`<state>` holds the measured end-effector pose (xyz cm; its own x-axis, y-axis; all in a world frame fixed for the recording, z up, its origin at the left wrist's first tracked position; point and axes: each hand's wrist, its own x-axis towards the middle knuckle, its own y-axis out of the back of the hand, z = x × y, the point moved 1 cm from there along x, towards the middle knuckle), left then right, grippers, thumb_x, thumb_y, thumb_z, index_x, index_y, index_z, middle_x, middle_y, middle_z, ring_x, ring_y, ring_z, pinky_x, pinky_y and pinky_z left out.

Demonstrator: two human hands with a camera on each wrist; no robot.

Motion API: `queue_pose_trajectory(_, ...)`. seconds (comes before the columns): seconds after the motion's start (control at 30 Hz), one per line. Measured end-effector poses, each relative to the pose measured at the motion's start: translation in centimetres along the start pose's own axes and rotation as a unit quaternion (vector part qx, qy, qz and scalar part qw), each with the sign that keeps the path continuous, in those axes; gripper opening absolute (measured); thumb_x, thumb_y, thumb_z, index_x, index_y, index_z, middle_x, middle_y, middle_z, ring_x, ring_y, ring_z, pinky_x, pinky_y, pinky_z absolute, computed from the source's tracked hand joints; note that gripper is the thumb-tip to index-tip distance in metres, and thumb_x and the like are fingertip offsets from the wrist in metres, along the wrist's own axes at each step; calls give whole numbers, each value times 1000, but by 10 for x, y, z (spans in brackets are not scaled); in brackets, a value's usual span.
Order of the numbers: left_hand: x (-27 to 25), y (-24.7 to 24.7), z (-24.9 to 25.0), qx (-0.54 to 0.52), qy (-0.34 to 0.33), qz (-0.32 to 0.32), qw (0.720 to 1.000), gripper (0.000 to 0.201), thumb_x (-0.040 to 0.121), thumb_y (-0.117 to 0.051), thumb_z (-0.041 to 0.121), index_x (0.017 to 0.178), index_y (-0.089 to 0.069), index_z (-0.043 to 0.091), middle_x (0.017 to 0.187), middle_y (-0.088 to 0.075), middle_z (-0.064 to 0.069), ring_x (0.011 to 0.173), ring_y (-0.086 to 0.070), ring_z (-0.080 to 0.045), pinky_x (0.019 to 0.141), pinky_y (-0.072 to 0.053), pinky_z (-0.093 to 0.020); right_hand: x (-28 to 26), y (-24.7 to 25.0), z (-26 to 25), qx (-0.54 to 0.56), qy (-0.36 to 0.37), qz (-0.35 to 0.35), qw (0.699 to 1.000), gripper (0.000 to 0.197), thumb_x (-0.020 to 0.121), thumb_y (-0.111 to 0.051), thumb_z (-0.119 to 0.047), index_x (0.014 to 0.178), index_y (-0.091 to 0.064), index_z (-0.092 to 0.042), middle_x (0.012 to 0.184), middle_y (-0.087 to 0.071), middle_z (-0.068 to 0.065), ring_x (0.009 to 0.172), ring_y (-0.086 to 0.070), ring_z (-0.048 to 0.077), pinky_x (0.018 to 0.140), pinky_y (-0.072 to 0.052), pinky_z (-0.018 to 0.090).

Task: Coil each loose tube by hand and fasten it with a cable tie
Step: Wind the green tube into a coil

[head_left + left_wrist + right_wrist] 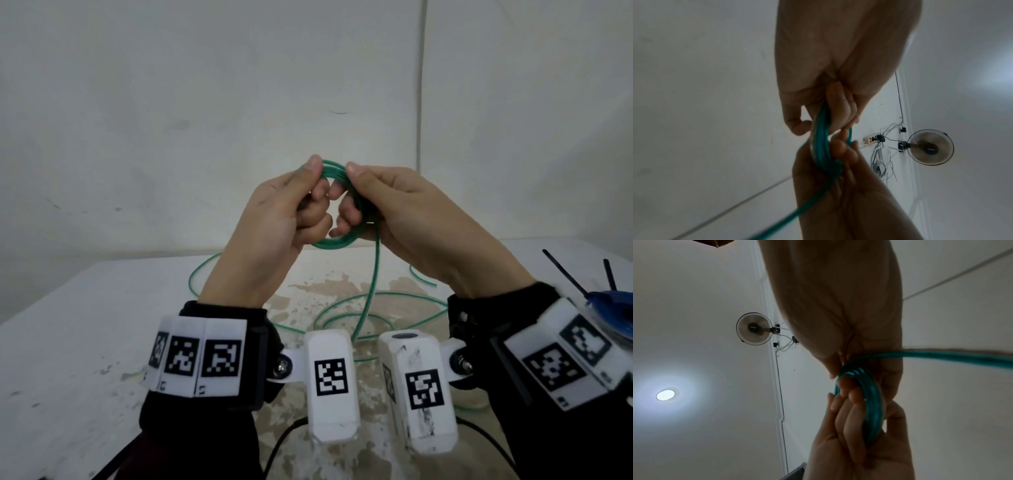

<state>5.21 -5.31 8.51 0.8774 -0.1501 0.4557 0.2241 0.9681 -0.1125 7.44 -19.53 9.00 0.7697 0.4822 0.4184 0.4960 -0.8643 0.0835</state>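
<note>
A small coil of green tube (337, 241) is held up above the table between both hands. My left hand (301, 202) grips the coil's left side, thumb on top and fingers curled through it. My right hand (363, 198) grips the right side the same way. The tube's loose tail (371, 284) hangs down from the coil to loops lying on the table. In the left wrist view the tube strands (823, 146) run between the two hands. The right wrist view shows the coil (869, 402) wrapped round the fingers, its tail leaving to the right.
The white, stained table (85, 308) carries loose green tube loops (342, 315). Black cable ties (565, 270) stick up from a blue container (613, 301) at the right edge. A white wall stands behind. Black cables run near the front edge.
</note>
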Motion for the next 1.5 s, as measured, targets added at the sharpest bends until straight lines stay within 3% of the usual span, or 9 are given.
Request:
queue_pose_trajectory(0.17, 0, 0, 2, -38, 60, -22, 997, 39, 95, -40, 35, 61, -41, 14, 43, -21, 6, 37, -22, -9, 47, -26, -20, -2, 3, -2, -46, 9, -30, 998, 28, 103, -35, -18, 80, -50, -10, 57, -36, -3, 60, -51, 11, 68, -47, 20)
queue_pose_trajectory(0.3, -2, 5, 2, -13, 78, -46, 996, 36, 85, -46, 37, 56, -49, 16, 42, -22, 7, 36, -24, -9, 64, -10, -33, -3, 2, -2, -78, 5, -40, 996, 29, 103, -36, -19, 79, -51, -11, 55, -35, -6, 59, -49, 13, 65, -44, 19)
queue_pose_trajectory(0.47, -4, 5, 5, 5, 71, -46, 996, 36, 85, -47, 37, 56, -52, 17, 44, -24, 8, 38, -21, -8, 73, -8, -39, -4, 2, -5, -90, -8, -44, 995, 29, 103, -36, -21, 81, -52, -12, 58, -37, -4, 62, -52, 11, 69, -45, 21)
queue_pose_trajectory(0.6, -4, 0, 8, 16, 73, -52, 996, 39, 97, -38, 30, 64, -43, 11, 40, -34, 10, 39, -20, -6, 64, -11, -32, -7, 7, -6, -100, -13, -44, 994, 28, 103, -37, -22, 83, -54, -12, 59, -42, -4, 67, -55, 13, 72, -45, 24)
queue_pose_trajectory(0.97, -9, -3, 14, 46, 51, -59, 996, 35, 89, -44, 37, 66, -46, 11, 42, -32, 10, 39, -20, -7, 72, -10, -41, -13, -5, -18, -154, 20, -4, 988, 33, 103, -37, -22, 75, -52, -13, 59, -43, -1, 57, -47, 11, 64, -44, 21)
queue_pose_trajectory(1.1, -9, -2, 18, 59, 8, -38, 998, 38, 98, -39, 29, 65, -41, 10, 52, -24, 5, 45, -15, -9, 54, -12, -27, -13, -6, -19, -68, -2, 18, 997, 39, 103, -32, -26, 80, -59, -10, 56, -46, -1, 59, -54, 14, 74, -53, 31)
queue_pose_trajectory(1.23, -8, -1, 18, 55, 10, -21, 998, 41, 98, -41, 30, 62, -40, 11, 50, -22, 6, 45, -15, -11, 49, -13, -23, -14, -3, -20, -75, 0, 11, 997, 36, 102, -36, -27, 85, -63, -9, 60, -55, 1, 65, -59, 15, 69, -53, 23)
queue_pose_trajectory(1.4, -10, 4, 18, 47, 22, -25, 998, 38, 95, -44, 30, 64, -42, 9, 47, -27, 9, 43, -16, -9, 50, -12, -25, -16, -5, -20, -85, -2, -1, 996, 35, 101, -36, -26, 87, -63, -9, 60, -56, 1, 69, -60, 15, 69, -51, 21)
queue_pose_trajectory(1.5, -11, 2, 19, 45, 38, -44, 997, 36, 93, -44, 33, 66, -44, 9, 43, -31, 9, 41, -18, -8, 64, -11, -35, -16, -5, -21, -101, 1, -4, 995, 36, 102, -34, -25, 83, -60, -8, 56, -47, 0, 63, -57, 15, 67, -50, 20)
